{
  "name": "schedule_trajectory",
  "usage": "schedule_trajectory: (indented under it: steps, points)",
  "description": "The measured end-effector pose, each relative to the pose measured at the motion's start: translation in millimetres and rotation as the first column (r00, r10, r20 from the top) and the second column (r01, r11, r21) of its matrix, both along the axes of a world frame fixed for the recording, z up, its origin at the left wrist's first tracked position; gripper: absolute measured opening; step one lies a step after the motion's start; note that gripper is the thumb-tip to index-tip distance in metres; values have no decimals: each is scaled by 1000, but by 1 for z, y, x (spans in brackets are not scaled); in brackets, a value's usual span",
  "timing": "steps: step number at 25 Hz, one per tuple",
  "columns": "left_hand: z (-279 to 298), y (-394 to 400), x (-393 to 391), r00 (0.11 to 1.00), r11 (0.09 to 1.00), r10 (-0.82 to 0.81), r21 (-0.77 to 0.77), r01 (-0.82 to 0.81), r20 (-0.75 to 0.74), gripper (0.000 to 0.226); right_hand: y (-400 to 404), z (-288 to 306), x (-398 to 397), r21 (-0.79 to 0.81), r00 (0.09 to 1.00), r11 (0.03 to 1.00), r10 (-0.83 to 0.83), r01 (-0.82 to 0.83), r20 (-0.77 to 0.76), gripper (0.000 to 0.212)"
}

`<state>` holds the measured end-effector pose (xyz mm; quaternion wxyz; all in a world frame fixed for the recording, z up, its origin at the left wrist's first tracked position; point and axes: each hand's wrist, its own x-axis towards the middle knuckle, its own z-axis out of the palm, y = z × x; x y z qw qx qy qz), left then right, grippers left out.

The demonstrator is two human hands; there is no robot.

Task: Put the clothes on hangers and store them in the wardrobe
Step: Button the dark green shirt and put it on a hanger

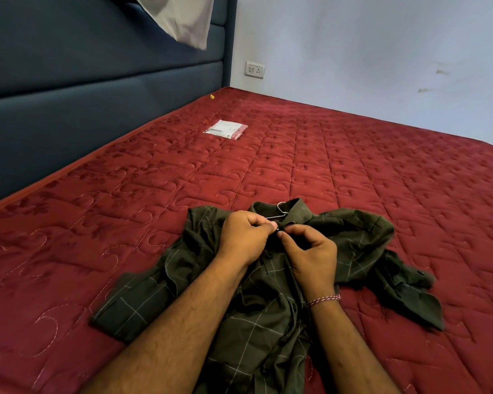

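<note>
A dark olive checked shirt [256, 317] lies spread on the red quilted mattress [182, 180], collar pointing away from me. A thin metal hanger [281, 211] sits inside the collar, with only its hook and a bit of wire showing. My left hand [244, 237] and my right hand [310, 254] meet just below the collar. Both pinch the shirt's front edges at the top button [279, 229]. The sleeves trail out to the left and right.
A flat plastic packet [225, 129] lies farther up the mattress. A dark blue padded headboard [97, 81] runs along the left, with a pale cloth [180, 18] hanging over its top. A white wall with a switch plate [255, 70] stands behind the bed.
</note>
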<state>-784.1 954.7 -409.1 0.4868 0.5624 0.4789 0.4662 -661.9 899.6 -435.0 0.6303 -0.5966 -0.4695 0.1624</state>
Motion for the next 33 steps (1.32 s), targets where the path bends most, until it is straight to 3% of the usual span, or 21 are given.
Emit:
schedule_trajectory:
  steps: [5, 9, 15, 22, 30, 33]
  points:
    - [2, -2, -2, 999, 1000, -11, -20, 11, -34, 32, 2, -2, 0, -33, 1000, 999, -11, 12, 18, 14]
    - [4, -2, -3, 998, 1000, -23, 0, 23, -64, 34, -2, 0, -3, -7, 982, 997, -80, 83, 170, 21]
    - [-3, 3, -2, 964, 969, -11, 236, 76, -267, 20, -2, -1, -4, 13, 964, 992, -123, 124, 236, 16]
    - [3, -11, -5, 757, 821, 133, 499, 278, -640, 25, -3, -1, -1, 8, 947, 989, -146, 150, 287, 16]
    - [3, -6, -9, 771, 752, 100, 555, 356, -629, 27, -1, -3, 9, 96, 971, 994, -70, 49, 229, 20]
    - [-4, 10, -19, 824, 793, -62, 473, 384, -564, 14, 0, -3, 8, 70, 983, 997, 32, -45, 180, 18]
